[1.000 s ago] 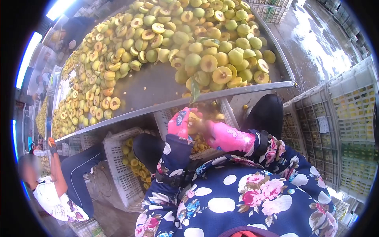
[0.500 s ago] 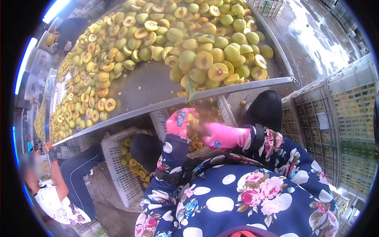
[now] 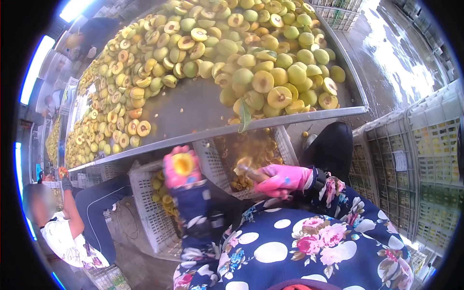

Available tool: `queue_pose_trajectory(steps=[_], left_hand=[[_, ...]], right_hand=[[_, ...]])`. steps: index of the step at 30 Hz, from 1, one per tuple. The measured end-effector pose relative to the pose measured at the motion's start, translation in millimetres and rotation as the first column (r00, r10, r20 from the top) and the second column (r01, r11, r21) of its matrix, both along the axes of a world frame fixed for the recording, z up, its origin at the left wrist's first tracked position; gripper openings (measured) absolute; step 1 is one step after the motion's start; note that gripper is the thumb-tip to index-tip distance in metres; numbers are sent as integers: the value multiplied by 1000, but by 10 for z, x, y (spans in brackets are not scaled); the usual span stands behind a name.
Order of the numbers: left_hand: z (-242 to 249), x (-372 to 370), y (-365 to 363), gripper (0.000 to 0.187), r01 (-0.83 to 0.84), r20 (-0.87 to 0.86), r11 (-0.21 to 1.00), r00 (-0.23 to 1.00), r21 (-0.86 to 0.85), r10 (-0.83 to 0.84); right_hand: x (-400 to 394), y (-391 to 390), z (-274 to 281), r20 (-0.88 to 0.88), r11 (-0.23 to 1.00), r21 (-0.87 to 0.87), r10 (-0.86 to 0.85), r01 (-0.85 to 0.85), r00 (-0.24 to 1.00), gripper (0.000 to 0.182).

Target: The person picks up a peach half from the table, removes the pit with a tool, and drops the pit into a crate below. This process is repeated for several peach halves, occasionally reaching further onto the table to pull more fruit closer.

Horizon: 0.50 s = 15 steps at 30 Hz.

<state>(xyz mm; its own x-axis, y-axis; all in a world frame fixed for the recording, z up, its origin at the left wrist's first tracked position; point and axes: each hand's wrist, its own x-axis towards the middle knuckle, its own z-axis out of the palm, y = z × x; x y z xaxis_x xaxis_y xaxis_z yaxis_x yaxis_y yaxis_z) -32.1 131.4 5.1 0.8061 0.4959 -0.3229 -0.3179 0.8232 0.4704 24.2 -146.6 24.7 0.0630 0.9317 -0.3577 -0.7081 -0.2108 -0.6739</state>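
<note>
Yellow fruit half (image 3: 184,164) rests in the left hand (image 3: 181,177), centre-left. The right hand (image 3: 283,181) grips a tool (image 3: 253,172) mid-frame.

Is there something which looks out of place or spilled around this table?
A green leaf hangs over the table's front rim, odd among the fruit. A small yellow piece seems dropped on the floor.

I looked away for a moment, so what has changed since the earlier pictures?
The left hand has swung left, away from the right hand and towards the left-hand crate, carrying a fruit half. The right hand stays by the middle crate, gripping a slim tool. The leaf still hangs over the table's edge.
</note>
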Motion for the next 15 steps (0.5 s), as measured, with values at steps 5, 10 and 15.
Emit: queue_pose_trajectory(steps=[5, 10, 15], left_hand=[[44, -356, 1412, 29, 687, -418, -330, 682, 648, 600], [423, 900, 767, 36, 521, -517, -163, 853, 838, 70], [37, 2216, 83, 43, 466, -541, -470, 841, 749, -28]], right_hand=[[-78, -21, -716, 860, 891, -448, 453, -75, 236, 28], [-23, 52, -714, 872, 927, -367, 313, 82, 376, 32], [-3, -41, -696, 845, 931, -346, 255, 119, 469, 35]])
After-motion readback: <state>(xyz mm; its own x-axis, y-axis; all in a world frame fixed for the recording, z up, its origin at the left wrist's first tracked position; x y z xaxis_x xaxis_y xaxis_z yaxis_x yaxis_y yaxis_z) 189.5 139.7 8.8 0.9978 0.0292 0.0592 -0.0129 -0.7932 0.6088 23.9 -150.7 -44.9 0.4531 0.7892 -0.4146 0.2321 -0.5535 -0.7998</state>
